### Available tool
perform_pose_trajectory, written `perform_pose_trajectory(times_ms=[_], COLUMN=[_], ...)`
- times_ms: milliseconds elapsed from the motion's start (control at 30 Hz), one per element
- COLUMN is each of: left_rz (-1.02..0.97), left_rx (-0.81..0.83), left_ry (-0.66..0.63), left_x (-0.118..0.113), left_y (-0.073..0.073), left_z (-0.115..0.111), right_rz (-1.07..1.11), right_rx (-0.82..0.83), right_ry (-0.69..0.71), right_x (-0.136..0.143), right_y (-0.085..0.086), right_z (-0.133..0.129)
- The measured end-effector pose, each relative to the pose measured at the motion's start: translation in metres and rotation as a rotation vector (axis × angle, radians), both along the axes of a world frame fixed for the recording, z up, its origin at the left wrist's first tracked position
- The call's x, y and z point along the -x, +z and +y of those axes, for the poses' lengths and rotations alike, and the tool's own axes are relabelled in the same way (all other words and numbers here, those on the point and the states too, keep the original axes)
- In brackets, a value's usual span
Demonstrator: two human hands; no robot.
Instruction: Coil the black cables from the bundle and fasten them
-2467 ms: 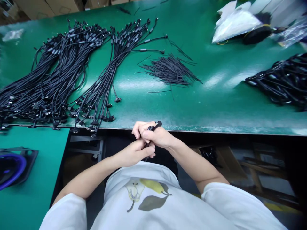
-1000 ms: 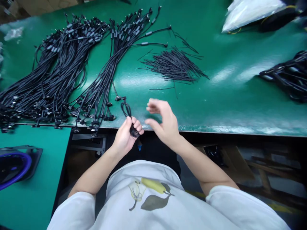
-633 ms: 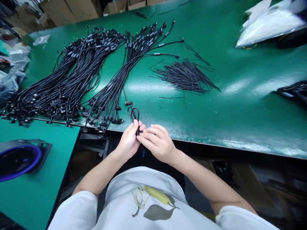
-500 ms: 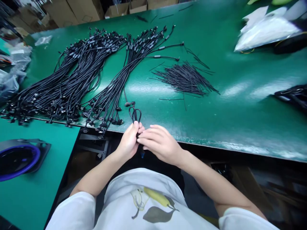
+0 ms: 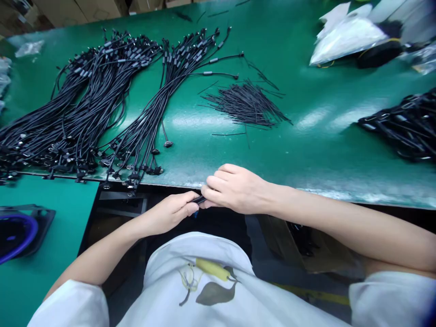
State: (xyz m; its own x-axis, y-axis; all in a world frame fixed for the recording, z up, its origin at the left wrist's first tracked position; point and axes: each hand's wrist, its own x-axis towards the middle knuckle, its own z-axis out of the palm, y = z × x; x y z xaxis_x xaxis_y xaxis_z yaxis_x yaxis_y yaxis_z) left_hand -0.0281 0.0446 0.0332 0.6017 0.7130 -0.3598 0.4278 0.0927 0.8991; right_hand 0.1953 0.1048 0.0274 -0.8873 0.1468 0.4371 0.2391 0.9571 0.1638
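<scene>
1. at the far left, a dark tray holding a blue-purple ring (image 5: 15, 231) sat on a lower green side table (image 5: 41, 272), partly cut off by the frame edge.
2. above it, on the long green workbench mat (image 5: 306, 150), a large spread of black cables with small metal connectors (image 5: 75, 109) lay fanned out, with the connector ends near the front edge of the bench.
3. just right of that spread, a narrower bundle of the same black cables (image 5: 160, 95) ran diagonally, and one lone connector end (image 5: 167, 144) lay just beside it.
4. the left hand (image 5: 170, 213) was below the bench edge, over the dark gap in front of the white printed shirt (image 5: 211, 281). its fingers were curled closed, the thumb and fingertips pinching one end of a short folded black cable (image 5: 198, 199).
5. that folded black cable was between the two hands, just under the front edge of the bench; most of it was hidden by the fingers, so its shape could not be made out.
6. the right hand (image 5: 238, 188) met the left, its fingers bent and pressed together on the other end of the cable, knuckles up.
7. beyond the hands, a loose pile of thin black twist ties (image 5: 245, 102) lay on the mat, well apart from the hands.
8. at the far right, a heap of coiled black cables (image 5: 405, 127) lay near the bench's edge, and white plastic bags (image 5: 344, 32) lay at the top right corner.
</scene>
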Motion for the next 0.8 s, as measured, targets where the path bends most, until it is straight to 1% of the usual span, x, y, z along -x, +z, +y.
perform_pose_trajectory(times_ms=[67, 100, 200, 267, 333, 433, 500, 533, 600, 700, 733, 800], left_rz=[-0.079, -0.136, -0.258, -0.275, -0.272, -0.247, -0.177, -0.117, 0.032, 0.244, 0.292, 0.341], left_rx=[0.112, 0.192, 0.377, 0.426, 0.455, 0.471, 0.389, 0.306, 0.074, -0.278, -0.355, -0.422], left_ry=[-0.011, 0.009, 0.128, 0.170, 0.163, 0.095, 0.021, -0.020, -0.095, -0.151, -0.143, -0.082], left_x=[-0.003, -0.005, -0.012, -0.015, -0.015, -0.012, -0.011, -0.010, -0.010, -0.011, -0.012, -0.012], left_y=[0.000, -0.002, -0.011, -0.017, -0.019, -0.013, -0.004, 0.000, 0.006, 0.003, 0.001, -0.005], left_z=[0.001, 0.001, 0.002, 0.003, 0.002, 0.000, -0.003, -0.005, -0.009, -0.016, -0.017, -0.016], right_rz=[-0.025, -0.044, -0.102, -0.127, -0.150, -0.157, -0.143, -0.131, -0.118, -0.123, -0.116, -0.054], right_rx=[0.007, 0.014, 0.070, 0.128, 0.159, 0.123, 0.097, 0.105, 0.183, 0.415, 0.497, 0.612], right_ry=[0.011, 0.018, 0.028, 0.022, 0.023, 0.048, 0.064, 0.065, 0.054, 0.013, -0.009, -0.089], right_x=[-0.003, -0.004, -0.006, -0.007, -0.008, -0.010, -0.012, -0.013, -0.015, -0.016, -0.017, -0.017], right_y=[0.002, 0.002, -0.002, -0.008, -0.013, -0.013, -0.009, -0.007, -0.004, -0.006, -0.008, -0.011], right_z=[-0.003, -0.003, -0.003, -0.004, -0.006, -0.011, -0.014, -0.016, -0.018, -0.021, -0.021, -0.021])
